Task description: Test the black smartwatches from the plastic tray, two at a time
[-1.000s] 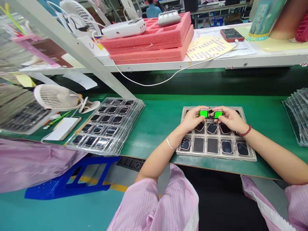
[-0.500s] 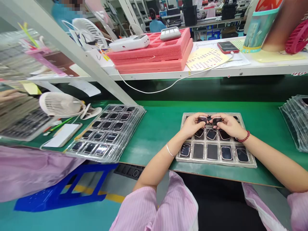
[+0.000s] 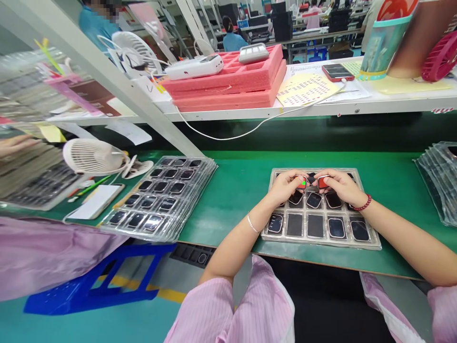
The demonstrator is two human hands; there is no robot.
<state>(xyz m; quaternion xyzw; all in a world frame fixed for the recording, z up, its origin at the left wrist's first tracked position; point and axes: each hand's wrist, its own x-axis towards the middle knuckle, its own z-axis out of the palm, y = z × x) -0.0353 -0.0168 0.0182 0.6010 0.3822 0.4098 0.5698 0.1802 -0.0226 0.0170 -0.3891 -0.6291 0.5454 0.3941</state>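
Dark screens (image 3: 303, 183) turned red, now readable; fingers of left hand (image 3: 283, 186) and right hand (image 3: 342, 186) clamp left watch (image 3: 302, 186) and right watch (image 3: 320, 184), tray (image 3: 321, 243) 12 o'clock.

Both hands (image 3: 312, 186) raised together, fingers pinched, forearms converging

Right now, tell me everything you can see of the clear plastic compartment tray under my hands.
The clear plastic tray lies flat on the green tabletop, near its front edge. Its rim looks glossy. Of the five front compartments, the leftmost and the two rightmost hold dark, rounded-square screens; the other two show only flat dark-grey bottoms. More screens sit behind, some askew. The left hand and right hand cover part of the back; whether they touch it is unclear.
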